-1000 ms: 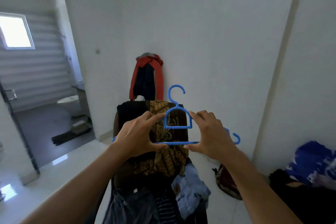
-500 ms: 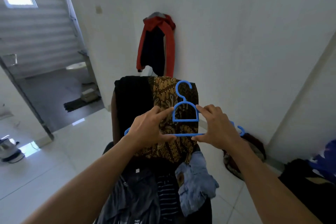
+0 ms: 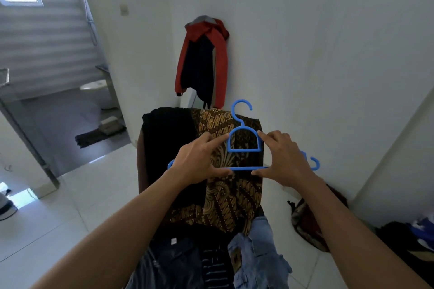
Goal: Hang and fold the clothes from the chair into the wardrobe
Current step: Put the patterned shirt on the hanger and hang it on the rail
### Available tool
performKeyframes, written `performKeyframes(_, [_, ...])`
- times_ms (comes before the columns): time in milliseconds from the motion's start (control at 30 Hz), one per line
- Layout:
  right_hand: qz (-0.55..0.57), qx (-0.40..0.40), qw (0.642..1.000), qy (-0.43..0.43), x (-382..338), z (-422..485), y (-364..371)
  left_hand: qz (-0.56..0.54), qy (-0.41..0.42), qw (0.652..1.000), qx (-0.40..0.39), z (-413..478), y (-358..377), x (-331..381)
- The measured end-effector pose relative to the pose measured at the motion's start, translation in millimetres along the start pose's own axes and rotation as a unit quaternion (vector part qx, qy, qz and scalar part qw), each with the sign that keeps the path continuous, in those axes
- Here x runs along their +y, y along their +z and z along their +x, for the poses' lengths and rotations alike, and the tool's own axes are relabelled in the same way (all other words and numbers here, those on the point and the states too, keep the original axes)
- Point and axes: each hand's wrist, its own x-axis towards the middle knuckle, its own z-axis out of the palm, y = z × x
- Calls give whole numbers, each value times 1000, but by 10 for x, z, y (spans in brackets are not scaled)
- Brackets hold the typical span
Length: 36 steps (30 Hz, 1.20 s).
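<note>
I hold a blue plastic hanger (image 3: 243, 138) upright in front of me, hook at the top. My left hand (image 3: 199, 162) pinches its left side between forefinger and thumb, and my right hand (image 3: 285, 161) pinches its right side the same way. Behind the hanger stands the chair (image 3: 141, 159) with a black garment (image 3: 166, 148) and a brown batik shirt (image 3: 234, 199) draped over its back. On the seat lie dark jeans (image 3: 173, 263), a striped garment (image 3: 216, 267) and light blue denim (image 3: 258, 253). No wardrobe is in view.
A red and navy jacket (image 3: 204, 61) hangs on the white wall behind the chair. A bag (image 3: 310, 225) lies on the floor at the right, and a pile of dark and blue cloth (image 3: 413, 239) at the far right. An open bathroom doorway (image 3: 70, 101) is at the left.
My view has tilted downward and come closer to the chair. Both hands keep the same pinch on the hanger, which now sits in front of the batik shirt.
</note>
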Motion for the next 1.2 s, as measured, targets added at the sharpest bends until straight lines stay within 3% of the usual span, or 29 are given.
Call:
performKeyframes(200, [-19,5,1000,1,113,557,331,-16,14,1000,13,505,347,-537])
performKeyframes(367, [-18,-16,998,59,502,638,648,-156,-74,984,45,868,665,-822])
performKeyframes(500, [-16,-9,988,150,921,532,724,-226,-138,964,5,1133,908,-940])
performKeyframes(633, [-23,35,978,206,1273,578,635,-249,-166,954,1,1335,1107,-963])
performKeyframes(800, [0,59,976,207,1436,714,580,-280,-189,940,46,1412,1343,-828])
performKeyframes(933, [40,84,972,218,1405,871,564,-343,-200,917,46,1103,1469,-637])
performKeyframes(1067, [-2,54,974,219,1308,970,591,-406,-224,884,54,429,1721,-433])
performKeyframes(1200, [-15,33,978,208,1250,962,669,-403,-282,870,40,-52,1942,-351])
